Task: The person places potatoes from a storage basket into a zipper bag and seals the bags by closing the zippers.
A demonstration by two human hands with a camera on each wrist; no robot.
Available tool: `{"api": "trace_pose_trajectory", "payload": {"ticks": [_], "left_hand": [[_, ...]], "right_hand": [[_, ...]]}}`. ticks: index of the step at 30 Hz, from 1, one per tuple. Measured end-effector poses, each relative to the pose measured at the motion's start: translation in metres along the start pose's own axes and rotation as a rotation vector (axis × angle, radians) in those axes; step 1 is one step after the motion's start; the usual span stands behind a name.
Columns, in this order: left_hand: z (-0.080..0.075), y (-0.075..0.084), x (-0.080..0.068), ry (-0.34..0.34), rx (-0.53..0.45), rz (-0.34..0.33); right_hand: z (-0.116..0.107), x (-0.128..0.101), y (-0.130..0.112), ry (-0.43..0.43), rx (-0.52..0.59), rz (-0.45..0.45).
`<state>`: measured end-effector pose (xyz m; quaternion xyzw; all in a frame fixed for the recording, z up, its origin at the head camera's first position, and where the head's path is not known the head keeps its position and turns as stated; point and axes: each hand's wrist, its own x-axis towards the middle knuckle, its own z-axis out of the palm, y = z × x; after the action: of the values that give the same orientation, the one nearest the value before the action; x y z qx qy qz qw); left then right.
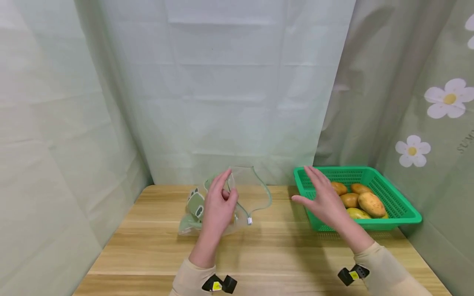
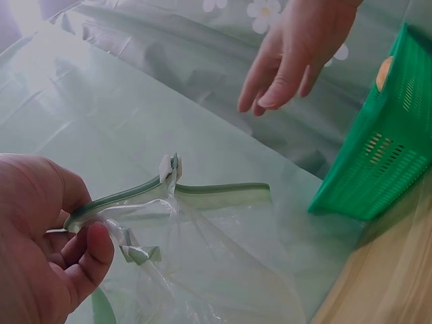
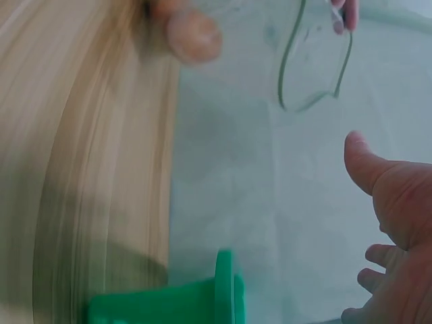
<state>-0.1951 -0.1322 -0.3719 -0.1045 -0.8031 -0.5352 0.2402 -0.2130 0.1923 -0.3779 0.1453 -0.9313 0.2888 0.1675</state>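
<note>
My left hand (image 1: 218, 203) pinches the rim of a clear zip bag (image 1: 253, 187) with green edging and a white slider (image 1: 249, 220). The bag's mouth gapes toward the right, and a green print with pale shapes (image 1: 195, 205) covers part of its side. In the right wrist view, blurred brown potatoes (image 3: 194, 35) show at the bag's lower part. With fingers extended and nothing held, my right hand (image 1: 327, 199) hovers by the left side of a green plastic basket (image 1: 401, 205). Several potatoes (image 1: 371, 204) lie in that basket.
A wood-grain table (image 1: 266, 263) carries the bag and the basket. Pale cloth (image 1: 237, 102) hangs behind the table, and a cloth with white flowers (image 1: 412, 151) stands close to the basket's right side.
</note>
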Motion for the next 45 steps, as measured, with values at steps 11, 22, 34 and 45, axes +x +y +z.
{"api": "trace_pose_trajectory", "payload": {"ticks": [11,22,34,45], "left_hand": [[0.004,0.000,0.001,-0.005,-0.004,0.005],[0.006,0.000,0.004,-0.001,-0.006,0.007],[0.010,-0.001,0.001,-0.001,-0.005,-0.025],[0.011,-0.003,0.007,0.011,0.004,0.010]], "right_hand": [[-0.021,-0.004,0.030,0.002,-0.044,0.023],[-0.034,-0.006,0.064,0.014,-0.092,0.057],[-0.045,-0.016,0.103,0.035,-0.161,0.101],[-0.057,-0.019,0.143,0.076,-0.191,0.129]]}}
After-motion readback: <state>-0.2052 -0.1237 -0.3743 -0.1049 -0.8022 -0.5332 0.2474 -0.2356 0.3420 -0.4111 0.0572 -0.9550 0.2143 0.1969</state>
